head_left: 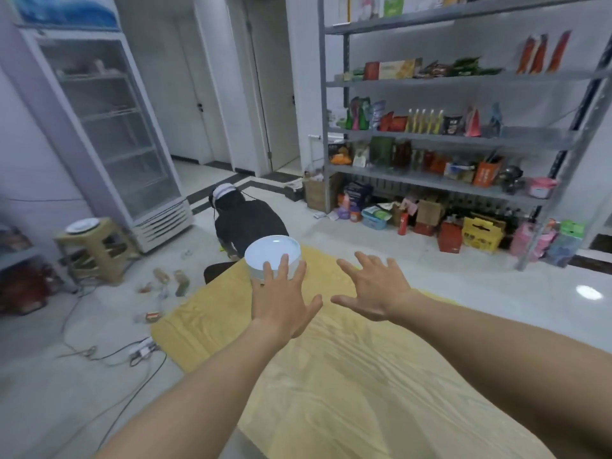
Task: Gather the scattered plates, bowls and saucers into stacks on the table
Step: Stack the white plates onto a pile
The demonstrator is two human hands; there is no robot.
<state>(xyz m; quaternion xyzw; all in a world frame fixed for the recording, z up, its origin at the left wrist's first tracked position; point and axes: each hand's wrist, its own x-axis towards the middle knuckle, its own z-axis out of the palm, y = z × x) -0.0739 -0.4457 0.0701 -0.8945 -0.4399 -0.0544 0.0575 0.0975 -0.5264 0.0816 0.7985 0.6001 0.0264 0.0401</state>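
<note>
A stack of white dishes (272, 252) with a plate on top stands at the far end of the table, which is covered with a yellow cloth (347, 376). My left hand (281, 299) reaches out to the stack with fingers spread, and its fingertips touch the stack's near side. My right hand (371, 289) hovers open to the right of the stack, apart from it, with fingers spread. Another white plate (82, 225) lies on a beige plastic stool (99, 250) at the left, off the table.
A person in dark clothes (246, 220) crouches on the floor just beyond the table's far end. A glass-door fridge (109, 127) stands at the left and a metal shelf (447, 134) of goods at the right. Cables and small items litter the floor at the left.
</note>
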